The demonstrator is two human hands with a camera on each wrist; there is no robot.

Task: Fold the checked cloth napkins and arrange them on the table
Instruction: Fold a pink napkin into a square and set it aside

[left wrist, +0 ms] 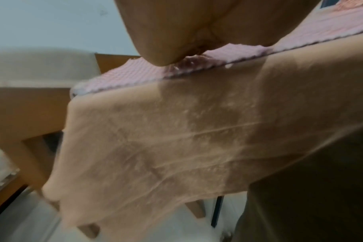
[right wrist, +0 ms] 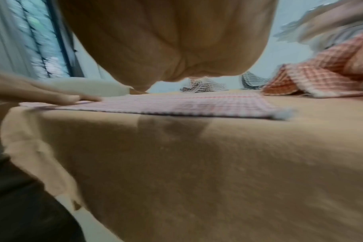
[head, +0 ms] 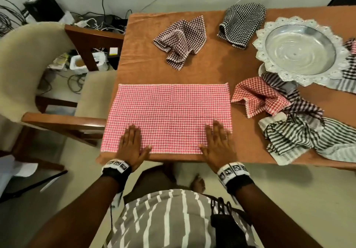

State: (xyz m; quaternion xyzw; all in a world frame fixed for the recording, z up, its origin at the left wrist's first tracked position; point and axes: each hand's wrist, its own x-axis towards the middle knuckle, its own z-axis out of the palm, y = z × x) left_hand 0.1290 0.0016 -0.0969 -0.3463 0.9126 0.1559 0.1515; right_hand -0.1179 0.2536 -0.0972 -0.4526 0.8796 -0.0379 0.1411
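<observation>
Spread napkin [head: 169, 116] lies before two crumpled napkins [head: 181, 39], left of bowl [head: 300, 51].

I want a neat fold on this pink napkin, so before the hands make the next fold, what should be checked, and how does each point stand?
1. Pink napkin lies flat, no visible wrinkles: ok.
2. Left hand and right hand both flat on its near edge: ok.
3. Napkin fully on the table, clear of its front edge: ok, though close to it.
4. Room beyond the far edge to fold onto: ok, the brown checked napkin lies well back.
5. Red checked napkin clear of the right edge: ok, apart but near.
6. Layers underneath lined up: cannot tell.
</observation>
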